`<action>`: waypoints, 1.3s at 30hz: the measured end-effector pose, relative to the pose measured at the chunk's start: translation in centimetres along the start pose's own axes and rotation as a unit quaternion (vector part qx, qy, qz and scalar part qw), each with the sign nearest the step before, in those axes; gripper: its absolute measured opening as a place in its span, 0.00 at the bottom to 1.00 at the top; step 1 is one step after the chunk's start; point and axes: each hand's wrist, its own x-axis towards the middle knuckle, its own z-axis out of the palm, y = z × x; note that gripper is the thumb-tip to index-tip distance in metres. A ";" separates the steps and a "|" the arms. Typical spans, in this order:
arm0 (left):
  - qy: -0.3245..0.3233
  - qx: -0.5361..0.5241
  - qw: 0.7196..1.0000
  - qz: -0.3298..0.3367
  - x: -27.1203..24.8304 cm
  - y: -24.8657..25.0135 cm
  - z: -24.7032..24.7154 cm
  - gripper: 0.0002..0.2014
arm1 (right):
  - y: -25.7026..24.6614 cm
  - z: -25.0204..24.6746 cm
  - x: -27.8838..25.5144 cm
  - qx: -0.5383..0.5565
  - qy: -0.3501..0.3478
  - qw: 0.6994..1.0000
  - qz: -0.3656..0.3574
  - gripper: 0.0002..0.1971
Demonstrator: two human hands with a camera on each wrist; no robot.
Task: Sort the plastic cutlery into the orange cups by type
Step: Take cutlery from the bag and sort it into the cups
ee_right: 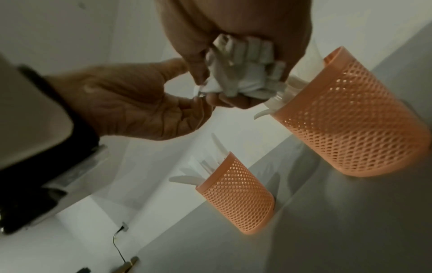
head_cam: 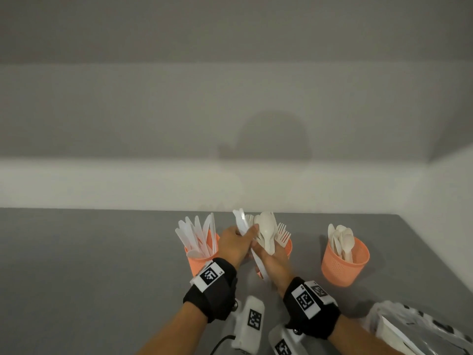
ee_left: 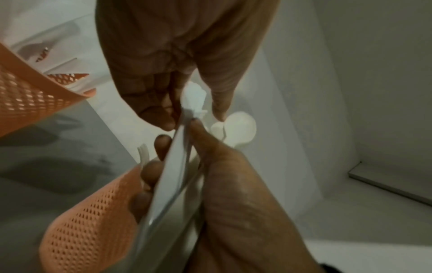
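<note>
Three orange mesh cups stand in a row on the grey table. The left cup holds knives, the middle cup forks, the right cup spoons. Above the middle cup my right hand grips a mixed bundle of white cutlery, spoons uppermost; its handle ends show in my fist. My left hand pinches a white knife of that bundle near its blade, seen close between thumb and fingers.
A white wall rises right behind the cups. The table's right edge runs just past the spoon cup. Two white marker-tagged devices and a crinkled plastic bag lie near the front edge, by my wrists.
</note>
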 end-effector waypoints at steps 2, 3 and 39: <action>-0.001 0.008 1.000 0.005 -0.2 -0.2 0.0 0.12 | 0.3 0.2 0.0 0.002 0.003 1.000 -0.014 0.18; -0.007 0.010 1.000 0.001 -0.3 -0.2 -0.1 0.12 | 0.4 0.1 0.0 0.018 0.006 1.000 -0.015 0.18; 0.038 -0.114 0.993 0.008 0.7 -1.4 -1.4 0.09 | -0.6 -1.5 0.3 -0.027 -0.078 0.995 0.064 0.04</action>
